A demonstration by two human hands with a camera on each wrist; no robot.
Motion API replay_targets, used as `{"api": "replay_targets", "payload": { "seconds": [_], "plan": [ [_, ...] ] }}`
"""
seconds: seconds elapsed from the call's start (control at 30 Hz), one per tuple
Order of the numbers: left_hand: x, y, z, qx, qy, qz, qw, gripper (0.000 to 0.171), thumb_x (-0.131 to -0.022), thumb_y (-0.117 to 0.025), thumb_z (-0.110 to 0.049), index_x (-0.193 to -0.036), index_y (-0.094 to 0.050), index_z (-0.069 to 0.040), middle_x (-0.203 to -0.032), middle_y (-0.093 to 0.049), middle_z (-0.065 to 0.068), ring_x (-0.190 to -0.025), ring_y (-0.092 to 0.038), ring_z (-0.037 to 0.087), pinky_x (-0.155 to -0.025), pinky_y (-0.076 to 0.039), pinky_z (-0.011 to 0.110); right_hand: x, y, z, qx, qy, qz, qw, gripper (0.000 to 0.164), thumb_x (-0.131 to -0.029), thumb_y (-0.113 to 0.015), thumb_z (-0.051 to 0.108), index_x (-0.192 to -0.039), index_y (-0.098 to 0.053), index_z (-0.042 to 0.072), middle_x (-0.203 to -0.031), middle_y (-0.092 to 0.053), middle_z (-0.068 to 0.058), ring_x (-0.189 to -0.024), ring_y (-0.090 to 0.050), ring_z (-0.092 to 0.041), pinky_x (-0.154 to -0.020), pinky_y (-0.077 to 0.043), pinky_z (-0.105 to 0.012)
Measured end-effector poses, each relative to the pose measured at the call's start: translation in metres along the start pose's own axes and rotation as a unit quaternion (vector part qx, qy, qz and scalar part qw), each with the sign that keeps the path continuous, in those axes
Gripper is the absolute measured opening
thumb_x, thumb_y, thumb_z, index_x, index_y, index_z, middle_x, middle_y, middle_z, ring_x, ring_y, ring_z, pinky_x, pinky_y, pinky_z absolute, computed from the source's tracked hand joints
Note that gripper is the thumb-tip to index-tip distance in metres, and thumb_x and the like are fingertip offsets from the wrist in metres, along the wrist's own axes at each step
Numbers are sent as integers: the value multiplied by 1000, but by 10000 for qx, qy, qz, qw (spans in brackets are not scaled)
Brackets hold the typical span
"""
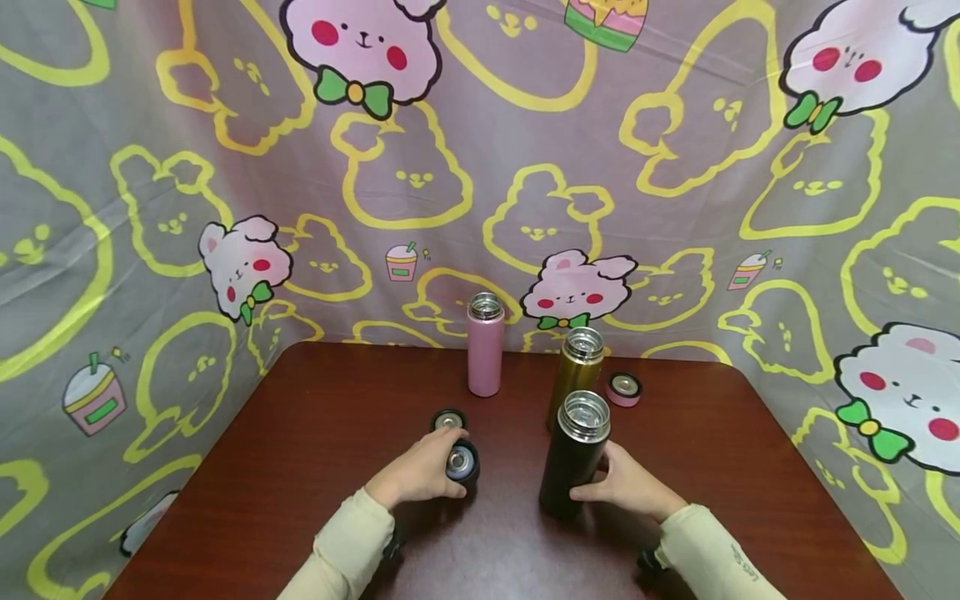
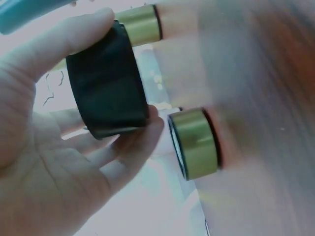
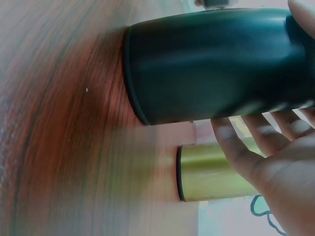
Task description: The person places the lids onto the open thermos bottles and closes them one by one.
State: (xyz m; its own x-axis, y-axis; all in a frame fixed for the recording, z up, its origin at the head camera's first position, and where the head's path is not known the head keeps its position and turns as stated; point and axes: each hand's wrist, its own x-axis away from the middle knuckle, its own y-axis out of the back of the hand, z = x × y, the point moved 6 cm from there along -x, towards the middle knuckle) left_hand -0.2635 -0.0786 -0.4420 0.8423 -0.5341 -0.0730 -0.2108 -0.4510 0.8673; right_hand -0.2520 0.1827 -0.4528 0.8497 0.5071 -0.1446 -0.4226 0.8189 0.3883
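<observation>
My left hand (image 1: 416, 473) holds a black bottle lid (image 2: 108, 81) between thumb and fingers, its inner side facing up in the head view. Just beyond it, a gold lid (image 2: 197, 142) lies on the table, partly hidden by the hand in the head view. With my right hand (image 1: 636, 485) I grip a black thermos bottle (image 1: 568, 471) from its right side. The bottle is open-topped, showing a steel threaded neck, and leans slightly; its base (image 3: 142, 73) is close to the tabletop. Behind it stands an uncapped gold bottle (image 1: 579, 372), partly covered by the black one.
An uncapped pink bottle (image 1: 484, 354) stands near the table's back edge. A pink lid (image 1: 623, 390) lies inner side up, right of the gold bottle. The brown wooden table (image 1: 337, 400) meets a patterned cloth (image 1: 420, 167) at the back and sides.
</observation>
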Motion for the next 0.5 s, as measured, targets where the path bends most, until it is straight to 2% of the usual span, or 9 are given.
{"api": "replay_targets", "payload": {
  "seconds": [0.3,0.5],
  "plan": [
    [-8,21,-11,657,-266,-713,9949,73,-57,-80,-24,-119,-45,-7,-106,-52,-1,-94,-50,11,-83,-40,30,-1,1,-3,94,-6,-16,10000,64,-66,-77,15,-121,-44,9,-115,-53,-8,-102,-52,-19,-83,-41,-34],
    [-11,27,-20,1141,-270,-978,9883,73,-58,-80,-26,-120,-45,-12,-105,-53,-5,-93,-51,8,-81,-41,30,0,2,-4,183,-103,-68,9998,63,-66,-77,17,-120,-45,13,-114,-53,-4,-102,-52,-19,-83,-41,-31]
  ]
}}
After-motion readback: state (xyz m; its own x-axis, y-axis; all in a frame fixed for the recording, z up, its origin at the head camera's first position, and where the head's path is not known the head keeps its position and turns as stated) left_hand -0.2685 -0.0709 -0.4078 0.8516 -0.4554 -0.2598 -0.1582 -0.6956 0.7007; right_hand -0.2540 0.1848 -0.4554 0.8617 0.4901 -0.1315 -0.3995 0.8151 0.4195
